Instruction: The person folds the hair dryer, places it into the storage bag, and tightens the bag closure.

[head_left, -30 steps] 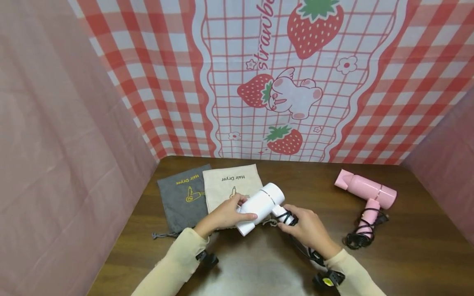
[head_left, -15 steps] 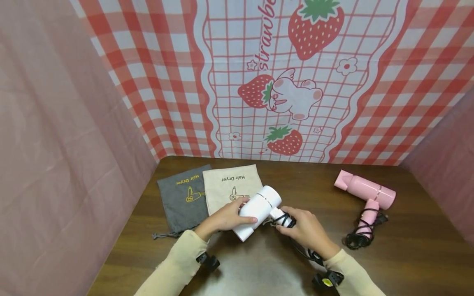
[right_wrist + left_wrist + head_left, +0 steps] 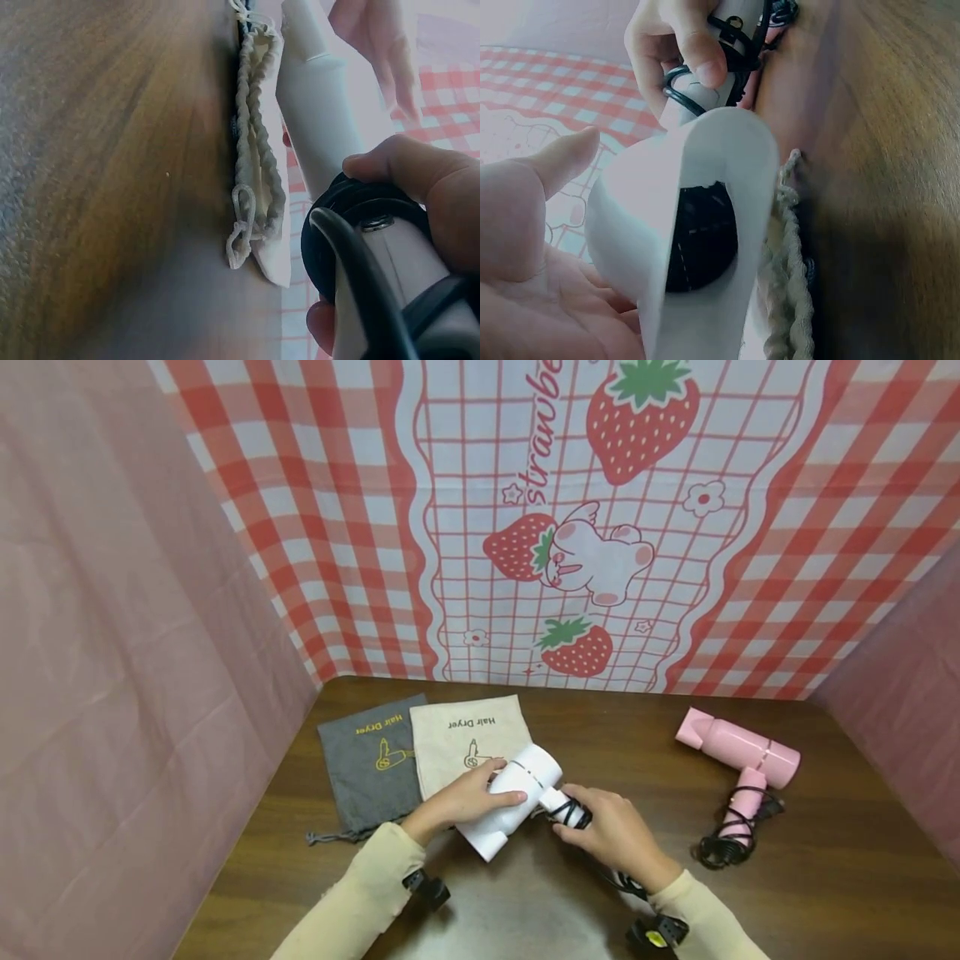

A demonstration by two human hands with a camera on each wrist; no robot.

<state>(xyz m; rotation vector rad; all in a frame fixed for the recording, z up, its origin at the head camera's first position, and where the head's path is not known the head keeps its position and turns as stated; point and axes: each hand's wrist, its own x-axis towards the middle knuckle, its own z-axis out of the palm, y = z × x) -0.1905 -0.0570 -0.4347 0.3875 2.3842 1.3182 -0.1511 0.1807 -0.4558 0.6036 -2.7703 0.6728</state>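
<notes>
A white hair dryer (image 3: 536,768) lies tilted between both hands, its flattened nozzle (image 3: 705,322) toward the person. My right hand (image 3: 618,835) grips its handle, which has a black cord (image 3: 367,270) wound round it. Over the barrel is my left hand (image 3: 465,797); its thumb (image 3: 574,154) stands off the surface in the left wrist view, and its other fingers pass partly hidden behind the dryer. Beneath and beyond the dryer is a beige drawstring pouch (image 3: 438,743) printed "Hair Dryer".
A grey drawstring pouch (image 3: 363,789) lies at the left, partly under the beige one. On the right of the wooden table (image 3: 840,877) rests a pink hair dryer (image 3: 735,743) with its cord wrapped round the handle. A checked strawberry cloth (image 3: 465,577) hangs behind.
The white hair dryer has shifted toward the person and slightly left, with the right hand following on the handle. The left hand has moved little, so the barrel has slid along beneath it.
</notes>
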